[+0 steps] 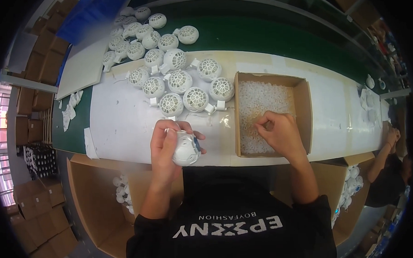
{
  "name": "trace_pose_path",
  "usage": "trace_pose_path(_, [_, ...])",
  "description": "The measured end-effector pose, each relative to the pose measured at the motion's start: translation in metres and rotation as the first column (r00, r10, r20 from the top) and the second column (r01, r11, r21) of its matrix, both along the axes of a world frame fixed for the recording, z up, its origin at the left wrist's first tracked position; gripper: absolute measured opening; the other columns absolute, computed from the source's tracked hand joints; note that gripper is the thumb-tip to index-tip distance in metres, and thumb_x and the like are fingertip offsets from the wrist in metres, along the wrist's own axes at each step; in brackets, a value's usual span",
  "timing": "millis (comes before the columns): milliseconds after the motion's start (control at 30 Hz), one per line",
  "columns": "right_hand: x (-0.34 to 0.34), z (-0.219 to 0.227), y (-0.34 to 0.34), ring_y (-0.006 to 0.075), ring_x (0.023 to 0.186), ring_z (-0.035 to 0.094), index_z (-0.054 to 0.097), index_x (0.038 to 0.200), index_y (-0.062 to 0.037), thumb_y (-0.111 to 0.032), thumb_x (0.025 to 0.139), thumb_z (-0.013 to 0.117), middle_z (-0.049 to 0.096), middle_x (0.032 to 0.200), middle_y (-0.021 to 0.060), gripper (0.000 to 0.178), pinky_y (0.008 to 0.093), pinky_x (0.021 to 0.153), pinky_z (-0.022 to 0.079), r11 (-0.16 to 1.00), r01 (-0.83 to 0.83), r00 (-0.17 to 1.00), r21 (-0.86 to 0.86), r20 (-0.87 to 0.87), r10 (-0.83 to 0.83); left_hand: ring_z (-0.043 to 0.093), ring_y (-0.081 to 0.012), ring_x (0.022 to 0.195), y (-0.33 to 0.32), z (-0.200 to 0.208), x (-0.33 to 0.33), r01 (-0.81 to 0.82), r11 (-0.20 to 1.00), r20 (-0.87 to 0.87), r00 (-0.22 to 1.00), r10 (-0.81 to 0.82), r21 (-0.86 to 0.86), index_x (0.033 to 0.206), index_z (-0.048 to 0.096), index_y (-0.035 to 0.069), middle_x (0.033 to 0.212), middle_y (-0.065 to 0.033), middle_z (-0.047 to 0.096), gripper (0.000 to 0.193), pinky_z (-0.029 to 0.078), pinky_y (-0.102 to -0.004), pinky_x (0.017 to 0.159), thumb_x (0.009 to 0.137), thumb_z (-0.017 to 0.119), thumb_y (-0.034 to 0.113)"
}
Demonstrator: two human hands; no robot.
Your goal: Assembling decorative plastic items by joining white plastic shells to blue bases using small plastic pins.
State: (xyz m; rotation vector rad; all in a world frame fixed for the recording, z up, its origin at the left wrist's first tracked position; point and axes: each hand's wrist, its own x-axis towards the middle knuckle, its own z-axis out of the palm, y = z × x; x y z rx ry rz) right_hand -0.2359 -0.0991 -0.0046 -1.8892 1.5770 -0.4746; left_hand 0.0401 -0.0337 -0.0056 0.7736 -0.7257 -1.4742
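Observation:
My left hand [167,146] is wrapped round a white ball-shaped plastic housing [186,150] with a dark blue patch on its right side. It is held up above the table's near edge. My right hand [279,130] hangs over an open cardboard box [304,112] filled with small translucent plastic pieces [260,97]. Thumb and fingers there are pinched together, and whatever they hold is too small to make out. Several similar white balls with grille faces [196,99] lie on the white table top, beyond my left hand.
More white balls [151,40] are heaped on the green surface [239,27] at the far left. Open cartons [88,201] holding white balls stand below the table on both sides of me. At the far right a co-worker's arm [384,154] is visible. A blue bin [86,17] stands top left.

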Motion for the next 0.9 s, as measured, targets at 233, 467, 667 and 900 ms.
trace_pose_path(233, [0.002,0.007,0.005,0.0128,0.071,0.067,0.072,0.089,0.0034,0.004,0.085,0.071,0.075,0.093,0.0126,0.004,0.0251,0.063,0.050,0.999,0.036,0.936,0.027,0.348,-0.043,0.062,-0.0272,0.097,-0.017,-0.005,-0.010,-0.031,0.948,0.577,0.787,0.218,-0.316,0.108,0.052,0.005,0.106,-0.0142,0.059,0.009,0.058,-0.0414,0.077,0.103,0.053,0.013])
trace_pose_path(467, [0.037,0.027,0.030,0.0139,0.081,0.071,0.069,0.099,0.0061,0.004,0.090,0.068,0.075,0.104,0.0163,0.010,0.0239,0.071,0.055,0.988,-0.023,0.540,0.151,0.834,-0.115,0.063,-0.0221,0.087,-0.018,0.009,-0.033,-0.078,0.867,0.672,0.600,0.434,-0.491,0.097,0.065,0.003,0.095,-0.0137,0.065,0.011,0.050,-0.0319,0.074,0.088,0.070,0.001])
trace_pose_path(667, [0.044,0.033,0.038,0.0147,0.087,0.072,0.067,0.104,0.0049,0.003,0.091,0.067,0.075,0.106,0.0176,0.013,0.0244,0.076,0.056,0.990,-0.111,0.595,0.088,0.804,-0.005,0.064,-0.0243,0.084,-0.006,0.010,-0.036,0.024,0.823,0.719,0.502,0.480,-0.567,0.099,0.066,0.003,0.095,-0.0137,0.066,0.013,0.050,-0.0313,0.073,0.087,0.071,0.003])
trace_pose_path(900, [0.052,0.033,0.047,0.0126,0.093,0.069,0.066,0.100,0.0044,0.002,0.092,0.066,0.073,0.112,0.0184,0.008,0.0242,0.080,0.055,0.984,-0.110,0.651,0.138,0.759,-0.034,0.064,-0.0253,0.086,0.008,0.008,-0.041,-0.023,0.848,0.664,0.612,0.430,-0.529,0.101,0.065,0.003,0.096,-0.0139,0.066,0.015,0.050,-0.0318,0.074,0.087,0.072,0.004])
